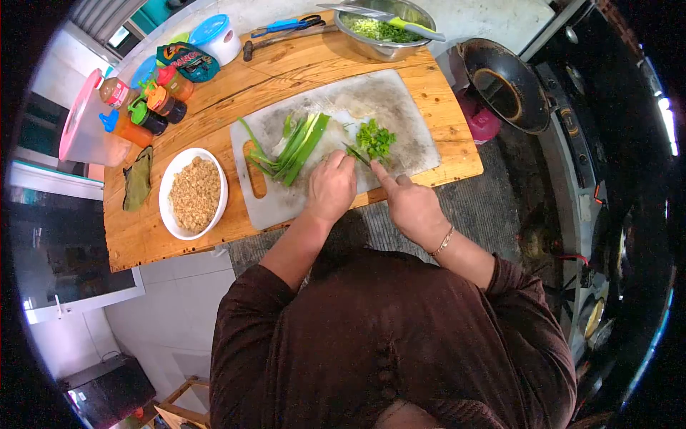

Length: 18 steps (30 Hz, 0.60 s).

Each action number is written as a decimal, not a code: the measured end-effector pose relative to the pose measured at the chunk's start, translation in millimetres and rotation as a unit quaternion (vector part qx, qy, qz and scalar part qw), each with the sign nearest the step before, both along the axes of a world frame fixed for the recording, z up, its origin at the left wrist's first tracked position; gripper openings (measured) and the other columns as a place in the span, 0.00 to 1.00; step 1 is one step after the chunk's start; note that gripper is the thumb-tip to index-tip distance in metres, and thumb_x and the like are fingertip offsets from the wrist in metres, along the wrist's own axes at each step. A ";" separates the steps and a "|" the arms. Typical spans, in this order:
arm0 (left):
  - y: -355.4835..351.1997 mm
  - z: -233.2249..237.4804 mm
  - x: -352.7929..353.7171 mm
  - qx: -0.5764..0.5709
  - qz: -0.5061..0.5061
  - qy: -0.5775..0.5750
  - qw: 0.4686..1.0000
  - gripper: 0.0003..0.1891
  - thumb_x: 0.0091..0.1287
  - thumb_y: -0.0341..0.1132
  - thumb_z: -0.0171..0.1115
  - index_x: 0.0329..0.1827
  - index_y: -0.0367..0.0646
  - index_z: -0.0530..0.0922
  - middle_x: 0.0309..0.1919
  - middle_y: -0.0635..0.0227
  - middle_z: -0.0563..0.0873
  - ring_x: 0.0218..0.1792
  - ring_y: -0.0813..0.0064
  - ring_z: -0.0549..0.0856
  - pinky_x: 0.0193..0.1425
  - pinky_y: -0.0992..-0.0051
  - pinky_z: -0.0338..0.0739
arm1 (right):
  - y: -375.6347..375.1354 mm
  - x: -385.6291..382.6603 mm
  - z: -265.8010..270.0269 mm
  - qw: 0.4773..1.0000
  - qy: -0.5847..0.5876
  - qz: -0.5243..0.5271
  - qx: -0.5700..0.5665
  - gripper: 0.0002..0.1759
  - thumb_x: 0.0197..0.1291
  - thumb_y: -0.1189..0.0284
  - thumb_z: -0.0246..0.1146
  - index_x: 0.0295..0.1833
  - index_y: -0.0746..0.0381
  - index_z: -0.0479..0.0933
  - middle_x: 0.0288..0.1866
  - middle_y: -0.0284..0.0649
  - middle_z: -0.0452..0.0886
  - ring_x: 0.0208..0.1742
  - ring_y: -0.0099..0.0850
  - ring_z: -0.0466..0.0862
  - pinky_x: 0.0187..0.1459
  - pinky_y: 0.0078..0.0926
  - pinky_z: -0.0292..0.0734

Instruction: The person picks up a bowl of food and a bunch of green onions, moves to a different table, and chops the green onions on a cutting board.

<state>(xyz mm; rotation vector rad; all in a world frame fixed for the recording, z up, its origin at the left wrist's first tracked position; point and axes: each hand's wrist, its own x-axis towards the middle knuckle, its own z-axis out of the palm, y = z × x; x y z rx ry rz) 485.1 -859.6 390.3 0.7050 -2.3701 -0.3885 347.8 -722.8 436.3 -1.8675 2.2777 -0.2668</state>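
At the far left of the wooden worktop stand a pitcher with a pink lid and a cluster of sauce bottles, and a white bowl of brown crumbs sits nearer the person. Next comes the grey cutting board, where a bundle of long green stalks lies uncut, slanting across its left half. The left hand rests on the board just below these stalks, knuckles up and fingers curled in; whether it pins anything under them cannot be told. Just to its right is the dark blade of a knife, its tip beside a small heap of chopped greens. The right hand is closed around the knife's handle, the forefinger laid straight toward the blade and the wrist angled in from the right. Behind the board, a metal bowl already holds more chopped greens, and an empty dark wok sits at the far right. By the look of it, the chopping is partly done: one batch is in the bowl, a little lies cut on the board, and most of the bundle is left.
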 end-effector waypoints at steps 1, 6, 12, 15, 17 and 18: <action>-0.4 0.1 -0.5 -0.001 -0.002 0.003 1.000 0.05 0.56 0.23 0.64 0.36 0.37 0.81 0.35 0.56 0.81 0.34 0.49 0.83 0.40 0.55 0.80 | -2.5 1.4 -0.4 1.000 -0.002 -0.002 0.000 0.37 0.63 0.75 0.56 0.80 0.50 0.64 0.39 0.50 0.84 0.33 0.49 0.87 0.37 0.46 0.84; -2.1 -4.2 -0.5 -0.017 -0.017 0.008 1.000 0.04 0.60 0.26 0.64 0.36 0.38 0.80 0.38 0.56 0.80 0.34 0.51 0.84 0.40 0.56 0.81 | -26.9 3.9 -15.1 1.000 -0.003 0.003 -0.030 0.38 0.62 0.76 0.57 0.80 0.50 0.64 0.39 0.51 0.84 0.33 0.48 0.87 0.35 0.46 0.83; 0.1 0.6 6.0 -0.022 -0.026 0.031 0.999 0.04 0.60 0.26 0.64 0.37 0.37 0.82 0.37 0.57 0.81 0.35 0.51 0.84 0.40 0.57 0.80 | -28.1 -13.6 -5.8 0.997 -0.073 0.006 -0.012 0.38 0.62 0.76 0.57 0.80 0.51 0.63 0.42 0.51 0.84 0.35 0.49 0.87 0.37 0.46 0.83; 1.0 -7.6 7.5 -0.016 -0.022 0.032 0.999 0.06 0.56 0.24 0.65 0.37 0.37 0.81 0.37 0.56 0.81 0.38 0.50 0.83 0.42 0.56 0.80 | -8.2 -7.8 1.4 0.996 -0.067 0.024 -0.055 0.38 0.62 0.76 0.57 0.80 0.51 0.63 0.41 0.50 0.84 0.36 0.49 0.87 0.38 0.46 0.83; 2.4 -3.6 5.2 -0.023 -0.014 0.028 0.999 0.05 0.55 0.24 0.65 0.35 0.37 0.81 0.37 0.56 0.81 0.38 0.50 0.83 0.42 0.56 0.79 | 0.5 0.8 7.4 0.999 -0.040 0.014 -0.007 0.39 0.62 0.76 0.57 0.80 0.51 0.63 0.41 0.49 0.84 0.37 0.49 0.87 0.39 0.45 0.83; 2.2 -2.8 4.6 -0.025 -0.011 0.021 0.999 0.04 0.56 0.25 0.64 0.34 0.38 0.80 0.36 0.57 0.81 0.38 0.51 0.83 0.42 0.57 0.80 | 1.2 4.4 8.6 0.999 -0.026 0.009 0.017 0.39 0.62 0.76 0.57 0.81 0.50 0.63 0.41 0.49 0.84 0.37 0.49 0.87 0.40 0.45 0.84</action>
